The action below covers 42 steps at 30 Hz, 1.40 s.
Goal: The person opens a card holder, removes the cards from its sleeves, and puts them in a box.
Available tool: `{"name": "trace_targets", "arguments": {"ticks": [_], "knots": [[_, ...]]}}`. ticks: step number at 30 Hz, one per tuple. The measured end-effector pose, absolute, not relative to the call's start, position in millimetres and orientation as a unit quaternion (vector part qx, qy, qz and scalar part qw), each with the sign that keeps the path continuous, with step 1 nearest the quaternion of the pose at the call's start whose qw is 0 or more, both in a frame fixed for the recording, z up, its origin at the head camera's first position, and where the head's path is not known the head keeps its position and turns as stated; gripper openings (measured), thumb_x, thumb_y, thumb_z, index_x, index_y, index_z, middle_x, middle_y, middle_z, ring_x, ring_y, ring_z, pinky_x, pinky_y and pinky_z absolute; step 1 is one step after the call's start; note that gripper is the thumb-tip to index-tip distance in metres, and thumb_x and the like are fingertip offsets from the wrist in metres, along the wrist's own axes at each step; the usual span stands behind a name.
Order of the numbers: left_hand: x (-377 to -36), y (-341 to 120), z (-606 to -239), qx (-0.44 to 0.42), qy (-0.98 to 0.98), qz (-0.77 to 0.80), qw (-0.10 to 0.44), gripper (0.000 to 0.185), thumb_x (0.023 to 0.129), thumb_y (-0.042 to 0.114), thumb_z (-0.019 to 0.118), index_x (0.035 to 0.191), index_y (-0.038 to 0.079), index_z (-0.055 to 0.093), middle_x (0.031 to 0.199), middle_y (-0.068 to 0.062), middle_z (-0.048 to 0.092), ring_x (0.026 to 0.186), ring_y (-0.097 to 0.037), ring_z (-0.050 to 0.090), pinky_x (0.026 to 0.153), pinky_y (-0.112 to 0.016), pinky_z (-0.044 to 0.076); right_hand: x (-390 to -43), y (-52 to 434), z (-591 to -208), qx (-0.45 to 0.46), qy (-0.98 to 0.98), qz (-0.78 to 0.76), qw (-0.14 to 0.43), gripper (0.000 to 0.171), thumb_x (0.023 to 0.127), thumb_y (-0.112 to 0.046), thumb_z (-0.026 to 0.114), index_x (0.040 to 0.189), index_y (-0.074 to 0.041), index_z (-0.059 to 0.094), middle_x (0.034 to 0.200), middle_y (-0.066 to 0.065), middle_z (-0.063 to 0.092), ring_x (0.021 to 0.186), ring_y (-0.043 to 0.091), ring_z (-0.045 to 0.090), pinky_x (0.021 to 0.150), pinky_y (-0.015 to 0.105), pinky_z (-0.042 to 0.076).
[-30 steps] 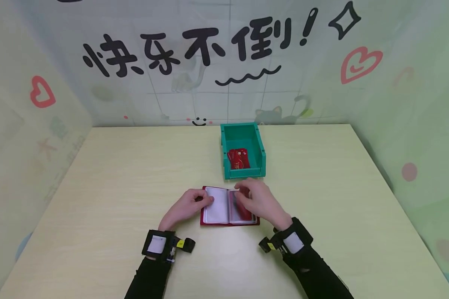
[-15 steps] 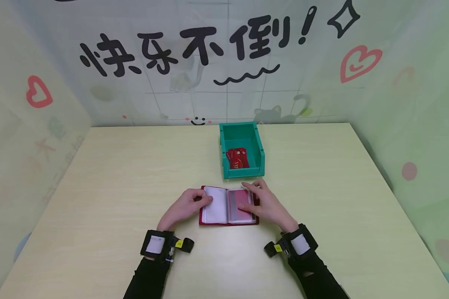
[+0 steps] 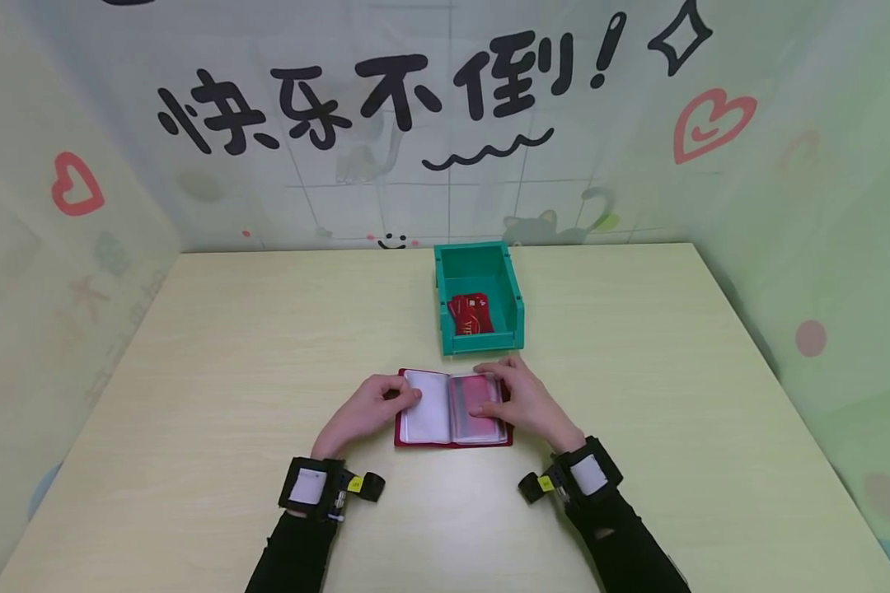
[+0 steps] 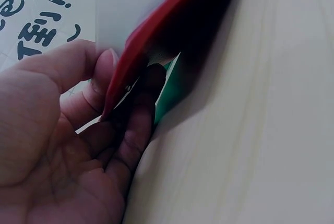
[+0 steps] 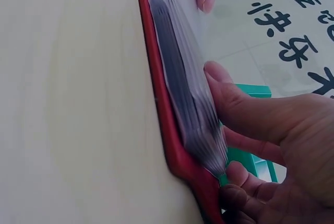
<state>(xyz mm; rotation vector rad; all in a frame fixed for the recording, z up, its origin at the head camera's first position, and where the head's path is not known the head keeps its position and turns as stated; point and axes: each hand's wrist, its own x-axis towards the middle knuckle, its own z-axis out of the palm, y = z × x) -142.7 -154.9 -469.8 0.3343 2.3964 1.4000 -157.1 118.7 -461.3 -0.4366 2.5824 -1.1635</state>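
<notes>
A red-covered card holder with clear plastic sleeves [image 3: 452, 408] lies open on the pale wooden table [image 3: 638, 461], near its front middle, just in front of a small green plastic bin [image 3: 480, 298]. Its left page looks blank and whitish; a red card [image 3: 480, 403] shows through the sleeve on the right page.

The left hand [image 3: 367, 409] grips the holder's left edge: in the left wrist view the thumb lies on top of the clear sleeve and the fingers [image 4: 141, 114] curl under the red cover, lifting that edge slightly off the table. The right hand [image 3: 528, 402] holds the right side, its thumb pressing on the stack of sleeves [image 5: 188, 98] and its fingers curled round the cover's outer edge. The two hands are apart, one on each side of the holder.

Inside the green bin lie more red cards [image 3: 471, 314], loosely stacked. Behind the table stands a pale wall with black painted characters [image 3: 386, 95] and red hearts [image 3: 712, 123].
</notes>
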Motion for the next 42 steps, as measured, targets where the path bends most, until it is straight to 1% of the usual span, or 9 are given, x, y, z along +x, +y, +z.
{"name": "trace_targets", "arguments": {"ticks": [12,18,26,29,31,34,36,40,42], "knots": [[-142.1,-155.0,-471.0,0.114,0.844,0.495,0.171,0.024,0.1,0.021,0.06,0.082,0.005,0.063,0.074,-0.001,0.045,0.083,-0.018,0.05,0.071,-0.025,0.036,-165.1,114.4,-456.6,-0.128,0.895,-0.397,0.159,0.051,0.08,-0.024,0.085,0.123,-0.013,0.059,0.124,0.013,0.049,0.113,0.028,0.051,0.082,0.037,0.058],[-142.4,-155.2,-471.0,0.112,0.845,0.494,0.171,0.024,0.1,0.021,0.06,0.083,0.006,0.063,0.074,-0.002,0.046,0.084,-0.018,0.05,0.071,-0.025,0.037,-170.2,111.6,-452.7,-0.122,0.901,-0.376,0.177,0.049,0.08,-0.027,0.085,0.119,-0.014,0.059,0.114,0.012,0.05,0.106,0.026,0.052,0.074,0.031,0.055],[-141.0,-154.3,-468.9,0.111,0.847,0.492,0.171,0.024,0.101,0.02,0.06,0.082,0.006,0.063,0.075,-0.002,0.045,0.084,-0.018,0.05,0.071,-0.025,0.036,-173.5,110.6,-447.7,-0.105,0.905,-0.364,0.192,0.05,0.079,-0.029,0.086,0.114,-0.008,0.058,0.105,0.012,0.054,0.096,0.024,0.053,0.066,0.028,0.049],[-141.1,-154.2,-469.5,0.11,0.847,0.491,0.171,0.024,0.101,0.02,0.06,0.082,0.005,0.062,0.074,-0.002,0.044,0.083,-0.018,0.05,0.07,-0.025,0.036,-174.6,111.1,-448.0,-0.093,0.901,-0.376,0.196,0.046,0.08,-0.03,0.086,0.108,-0.006,0.059,0.1,0.011,0.057,0.09,0.022,0.055,0.063,0.027,0.049],[-141.1,-154.1,-469.9,0.111,0.847,0.492,0.171,0.025,0.101,0.02,0.06,0.081,0.005,0.062,0.073,-0.002,0.044,0.083,-0.018,0.05,0.07,-0.025,0.036,-174.9,111.4,-449.0,-0.087,0.898,-0.385,0.196,0.04,0.082,-0.033,0.084,0.098,-0.005,0.06,0.093,0.011,0.06,0.083,0.021,0.058,0.06,0.026,0.049],[-140.9,-153.8,-469.9,0.114,0.846,0.492,0.17,0.025,0.101,0.02,0.06,0.081,0.005,0.062,0.073,-0.002,0.045,0.083,-0.018,0.05,0.071,-0.025,0.036,-174.0,112.2,-450.2,-0.086,0.895,-0.398,0.179,0.034,0.087,-0.036,0.078,0.085,-0.006,0.06,0.083,0.01,0.061,0.076,0.019,0.058,0.057,0.025,0.047],[-140.8,-153.9,-469.7,0.115,0.846,0.491,0.17,0.025,0.101,0.021,0.06,0.081,0.005,0.062,0.073,-0.001,0.045,0.083,-0.017,0.05,0.07,-0.025,0.036,-171.3,112.8,-449.5,-0.087,0.895,-0.409,0.157,0.031,0.091,-0.034,0.073,0.083,-0.006,0.063,0.084,0.011,0.061,0.079,0.019,0.057,0.058,0.025,0.046],[-141.0,-154.1,-470.0,0.116,0.844,0.496,0.167,0.025,0.101,0.021,0.06,0.081,0.006,0.062,0.074,-0.001,0.048,0.083,-0.016,0.051,0.07,-0.023,0.037,-161.3,112.9,-444.7,-0.097,0.889,-0.436,0.098,0.023,0.096,-0.026,0.067,0.097,-0.004,0.071,0.097,0.013,0.061,0.087,0.021,0.055,0.062,0.025,0.048],[-141.4,-154.8,-470.5,0.118,0.839,0.506,0.161,0.023,0.101,0.021,0.06,0.085,0.005,0.062,0.077,-0.003,0.051,0.082,-0.015,0.052,0.07,-0.023,0.038,-155.6,111.3,-441.8,-0.12,0.885,-0.445,0.066,0.021,0.098,-0.023,0.064,0.101,-0.003,0.072,0.097,0.013,0.063,0.086,0.02,0.055,0.064,0.024,0.049]]}}
